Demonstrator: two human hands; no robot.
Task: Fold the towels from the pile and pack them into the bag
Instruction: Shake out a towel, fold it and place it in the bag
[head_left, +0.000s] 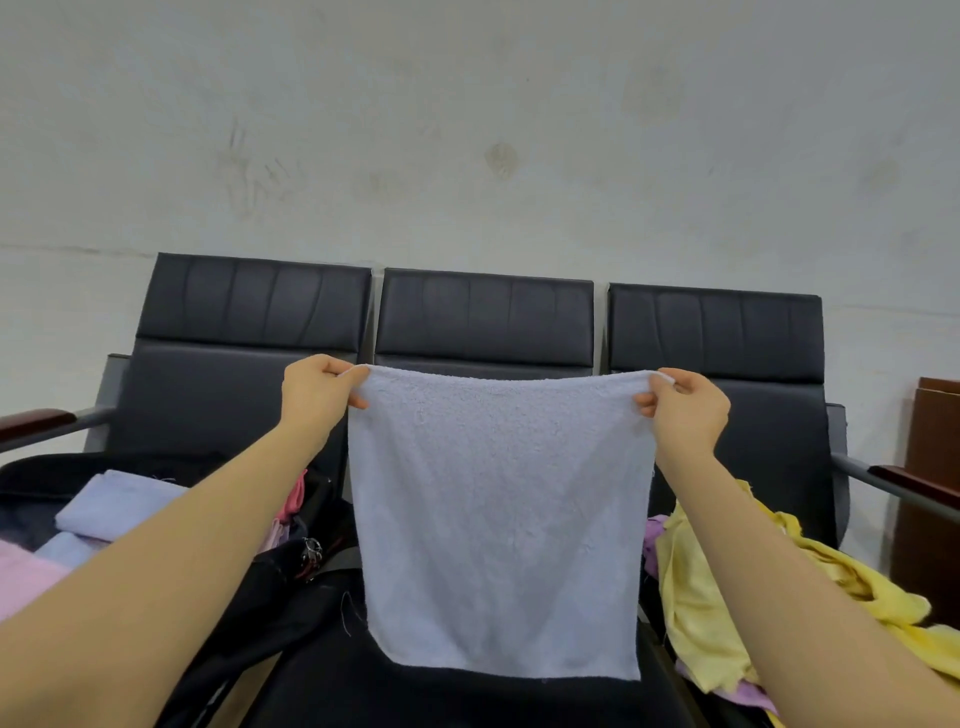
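We pinch the top left corner of a pale blue towel (498, 519) with our left hand (317, 397), thumb on the near face and fingers curled behind the hem. Our right hand (685, 410) pinches the top right corner the same way. Between the two hands the upper edge runs nearly taut, sagging slightly in the middle, and the towel hangs flat and open as one sheet in front of us. Its lower edge hangs in front of the middle seat of the black bench (483, 317); we cannot tell whether it touches the cushion.

Under our left forearm lies the black bag (249, 603), open on the left seat. Inside it we see folded towels: a lilac one (111, 506) on top, a light blue one (65, 548) beside it, a pink one (23, 577) at the near left, and a bit of darker pink cloth (296, 496) showing past our arm.

On the right seat, under our right forearm, sits the unfolded pile, with a crumpled yellow towel (696, 597) uppermost and purple cloth (652, 540) peeking out beneath it.

The bench has wooden armrests at each end, and a grey wall (467, 130) rises behind it. A brown cabinet (930, 493) stands at the far right.
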